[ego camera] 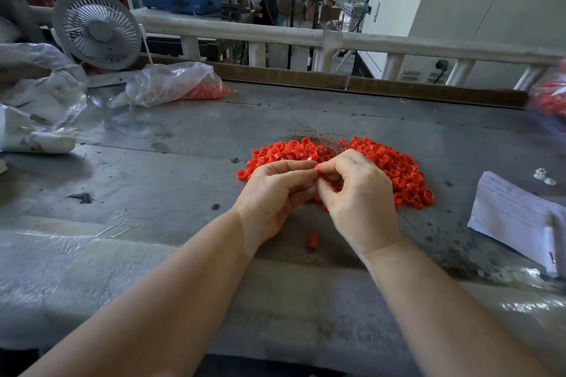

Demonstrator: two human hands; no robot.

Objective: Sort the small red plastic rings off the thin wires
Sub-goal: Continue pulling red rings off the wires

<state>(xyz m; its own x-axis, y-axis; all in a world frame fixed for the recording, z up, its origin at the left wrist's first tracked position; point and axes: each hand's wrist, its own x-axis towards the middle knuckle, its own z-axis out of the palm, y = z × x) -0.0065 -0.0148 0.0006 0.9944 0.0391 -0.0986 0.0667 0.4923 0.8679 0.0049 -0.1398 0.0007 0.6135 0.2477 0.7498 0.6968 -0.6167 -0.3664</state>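
Observation:
A pile of small red plastic rings (395,168) lies on the grey table (171,180), with a bundle of thin wires (318,136) spread over its far side. My left hand (269,196) and my right hand (358,193) meet just in front of the pile, fingers curled. Between their fingertips they pinch one red ring (318,169). More red shows under my right fingers, partly hidden. A single red ring (313,240) lies on the table below my hands.
A clear bag with red rings (183,84) and crumpled plastic (39,86) lie at the back left beside a grey fan (96,29). Another bag of red rings (551,98) sits at the right edge. A sheet of paper with a pen (520,217) lies right.

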